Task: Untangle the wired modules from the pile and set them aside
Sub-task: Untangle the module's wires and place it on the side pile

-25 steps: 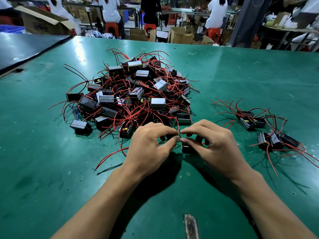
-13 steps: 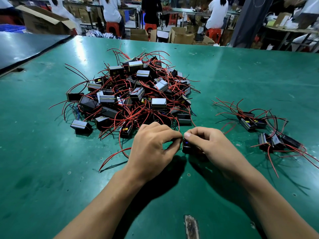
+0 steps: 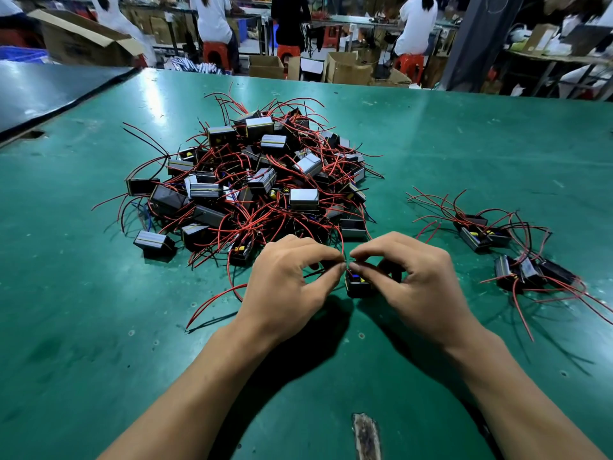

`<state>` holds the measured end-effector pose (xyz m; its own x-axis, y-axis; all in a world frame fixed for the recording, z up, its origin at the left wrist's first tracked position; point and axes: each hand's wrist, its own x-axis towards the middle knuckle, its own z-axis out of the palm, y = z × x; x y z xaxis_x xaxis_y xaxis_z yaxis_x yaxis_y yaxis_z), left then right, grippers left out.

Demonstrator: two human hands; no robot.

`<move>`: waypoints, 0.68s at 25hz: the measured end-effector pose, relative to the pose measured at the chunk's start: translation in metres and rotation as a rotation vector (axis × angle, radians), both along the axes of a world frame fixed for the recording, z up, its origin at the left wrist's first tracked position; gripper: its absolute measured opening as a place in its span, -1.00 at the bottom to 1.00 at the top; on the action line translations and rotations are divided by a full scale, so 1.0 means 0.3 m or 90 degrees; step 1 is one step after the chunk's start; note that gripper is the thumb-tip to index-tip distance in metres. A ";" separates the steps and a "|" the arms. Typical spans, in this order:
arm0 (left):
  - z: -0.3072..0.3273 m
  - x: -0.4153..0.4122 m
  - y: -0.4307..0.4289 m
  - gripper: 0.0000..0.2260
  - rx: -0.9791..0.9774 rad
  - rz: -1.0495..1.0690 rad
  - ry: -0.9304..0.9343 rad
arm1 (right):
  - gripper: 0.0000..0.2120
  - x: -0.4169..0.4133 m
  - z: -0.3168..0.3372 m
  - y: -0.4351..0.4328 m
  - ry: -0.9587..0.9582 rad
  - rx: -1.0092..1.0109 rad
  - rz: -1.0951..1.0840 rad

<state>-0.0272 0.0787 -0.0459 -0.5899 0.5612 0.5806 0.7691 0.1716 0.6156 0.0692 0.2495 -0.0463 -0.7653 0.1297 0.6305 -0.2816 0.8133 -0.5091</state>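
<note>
A small black module (image 3: 356, 287) is seen at the near edge of the pile (image 3: 252, 180), directly between the two hands; a blue part and a yellow part are visible on its upper face; whether it rests on the green table (image 3: 464, 144) or is lifted slightly off it cannot be told. The left hand (image 3: 292, 280) is curled, with thumb and forefinger pressed together in a pinch on a thin red wire (image 3: 341, 249) that runs up from the module towards the pile; its remaining fingers are curled in as well. The right hand (image 3: 414, 277) is likewise curled; its thumb and forefinger are brought tip to tip at the module's top edge, just beside the left hand's pinch, and the module is gripped there; the other fingers are bent round behind it. The pile is made up of many black boxes, some with silver-grey faces, knotted together by red wires and a few black ones. Well apart to the right, a smaller group of modules (image 3: 517, 254) is laid on the table, with wires trailing outwards. A worn patch (image 3: 366, 436) is seen on the table near the bottom edge. Beyond the table, people seated on red stools (image 3: 212, 51) and cardboard boxes (image 3: 351, 69) are visible.
</note>
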 end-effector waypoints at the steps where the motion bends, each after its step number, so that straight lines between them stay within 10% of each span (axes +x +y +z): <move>1: 0.001 0.000 -0.001 -0.88 -0.001 -0.008 -0.003 | -0.92 0.000 -0.002 0.005 -0.005 0.013 -0.002; 10: 0.019 -0.022 -0.014 -0.83 -0.050 0.003 0.069 | -0.92 -0.009 0.002 -0.012 -0.128 -0.045 0.023; 17: 0.043 -0.088 -0.050 -0.92 -0.190 0.029 -0.124 | -0.86 -0.005 0.014 -0.017 -0.040 -0.074 -0.060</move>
